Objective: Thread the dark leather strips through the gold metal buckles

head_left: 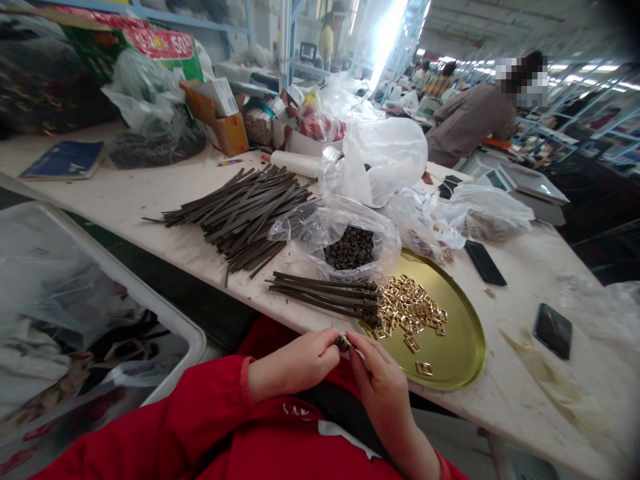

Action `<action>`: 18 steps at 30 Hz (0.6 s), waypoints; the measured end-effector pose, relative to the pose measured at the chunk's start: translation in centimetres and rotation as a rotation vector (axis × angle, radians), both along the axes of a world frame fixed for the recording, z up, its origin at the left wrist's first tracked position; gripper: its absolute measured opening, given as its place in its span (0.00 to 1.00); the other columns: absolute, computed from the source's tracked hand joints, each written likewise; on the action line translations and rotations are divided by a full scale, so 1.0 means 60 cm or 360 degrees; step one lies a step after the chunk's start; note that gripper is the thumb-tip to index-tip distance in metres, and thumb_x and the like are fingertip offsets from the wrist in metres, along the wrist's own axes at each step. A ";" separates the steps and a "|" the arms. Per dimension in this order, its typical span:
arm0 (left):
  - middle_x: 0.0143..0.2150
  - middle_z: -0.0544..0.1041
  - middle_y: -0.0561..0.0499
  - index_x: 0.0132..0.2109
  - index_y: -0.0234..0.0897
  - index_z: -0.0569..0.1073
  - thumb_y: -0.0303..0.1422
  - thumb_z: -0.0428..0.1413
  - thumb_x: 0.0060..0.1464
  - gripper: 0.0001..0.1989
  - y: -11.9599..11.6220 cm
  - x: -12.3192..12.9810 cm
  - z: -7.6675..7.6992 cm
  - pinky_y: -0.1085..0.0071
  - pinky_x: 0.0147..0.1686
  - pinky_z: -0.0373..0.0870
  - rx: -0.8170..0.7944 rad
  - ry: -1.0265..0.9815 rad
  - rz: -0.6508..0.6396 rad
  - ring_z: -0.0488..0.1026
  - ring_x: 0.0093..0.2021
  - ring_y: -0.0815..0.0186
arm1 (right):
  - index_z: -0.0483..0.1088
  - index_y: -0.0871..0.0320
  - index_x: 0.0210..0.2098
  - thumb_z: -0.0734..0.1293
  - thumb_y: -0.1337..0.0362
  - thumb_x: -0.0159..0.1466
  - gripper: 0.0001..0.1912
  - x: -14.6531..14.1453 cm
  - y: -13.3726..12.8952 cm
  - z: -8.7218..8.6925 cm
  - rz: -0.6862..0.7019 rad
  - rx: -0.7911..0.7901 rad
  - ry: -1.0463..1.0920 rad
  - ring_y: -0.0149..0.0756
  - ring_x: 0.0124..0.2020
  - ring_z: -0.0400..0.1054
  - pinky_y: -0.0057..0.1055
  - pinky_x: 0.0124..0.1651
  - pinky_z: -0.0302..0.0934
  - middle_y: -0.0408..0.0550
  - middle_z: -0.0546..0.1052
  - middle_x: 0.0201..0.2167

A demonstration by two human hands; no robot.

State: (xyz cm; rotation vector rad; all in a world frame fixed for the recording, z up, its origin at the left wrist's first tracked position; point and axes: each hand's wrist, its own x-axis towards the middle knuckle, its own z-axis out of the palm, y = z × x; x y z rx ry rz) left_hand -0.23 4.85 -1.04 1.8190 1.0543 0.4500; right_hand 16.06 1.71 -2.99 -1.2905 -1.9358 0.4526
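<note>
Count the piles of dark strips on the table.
2: the large pile left of the open plastic bag, and the smaller pile ending beside the gold buckles. Others may be hidden.

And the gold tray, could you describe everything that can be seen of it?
The tray is shallow and rounded, gold-coloured, shiny like metal, with a narrow raised rim. It lies flat on the table, near the edge, just beyond the right hand. Gold buckles are heaped on its left half; a few lie nearer the front. Ends of bundled dark straps hide part of its left rim. A clear bag sits at its far left; whether they touch is unclear.
</note>
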 end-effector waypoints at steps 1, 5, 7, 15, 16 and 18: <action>0.31 0.70 0.51 0.33 0.35 0.64 0.27 0.40 0.54 0.09 0.002 -0.001 -0.001 0.73 0.33 0.60 0.0008 -0.0006 -0.0006 0.65 0.31 0.67 | 0.69 0.55 0.48 0.60 0.71 0.62 0.16 0.002 0.002 0.000 -0.0007 -0.0029 0.0007 0.38 0.42 0.71 0.34 0.45 0.66 0.53 0.77 0.41; 0.28 0.67 0.53 0.30 0.36 0.63 0.27 0.40 0.55 0.10 0.006 -0.001 -0.012 0.73 0.29 0.58 0.0029 0.0047 0.0005 0.62 0.28 0.68 | 0.71 0.55 0.45 0.60 0.69 0.61 0.14 0.009 0.006 -0.002 -0.0048 -0.0139 0.0086 0.38 0.40 0.72 0.34 0.44 0.66 0.51 0.78 0.39; 0.27 0.67 0.53 0.30 0.36 0.64 0.28 0.41 0.55 0.09 0.005 0.001 -0.018 0.73 0.28 0.58 -0.0010 0.0063 0.0068 0.62 0.27 0.69 | 0.72 0.55 0.42 0.62 0.67 0.60 0.11 0.010 0.007 -0.003 -0.0120 -0.0244 0.0190 0.39 0.38 0.72 0.35 0.43 0.65 0.50 0.78 0.37; 0.45 0.72 0.43 0.60 0.32 0.53 0.30 0.44 0.57 0.24 -0.004 0.001 -0.002 0.66 0.46 0.64 -0.0154 -0.0161 0.0137 0.69 0.44 0.63 | 0.70 0.56 0.40 0.70 0.58 0.53 0.16 -0.003 0.017 0.004 -0.0264 -0.1108 0.1199 0.32 0.30 0.68 0.28 0.35 0.64 0.43 0.73 0.28; 0.49 0.71 0.42 0.61 0.33 0.52 0.30 0.43 0.57 0.25 -0.004 0.000 0.002 0.66 0.49 0.62 -0.0140 -0.0200 0.0083 0.68 0.48 0.62 | 0.70 0.56 0.40 0.71 0.58 0.52 0.17 -0.004 0.017 0.005 -0.0240 -0.1194 0.1320 0.31 0.29 0.67 0.27 0.34 0.63 0.41 0.72 0.27; 0.54 0.69 0.44 0.61 0.37 0.55 0.29 0.42 0.58 0.23 -0.005 -0.001 0.008 0.67 0.52 0.60 -0.0127 -0.0303 -0.0043 0.66 0.52 0.63 | 0.69 0.55 0.41 0.72 0.58 0.51 0.18 -0.005 0.015 0.007 -0.0205 -0.1333 0.1543 0.29 0.29 0.66 0.26 0.34 0.62 0.40 0.71 0.28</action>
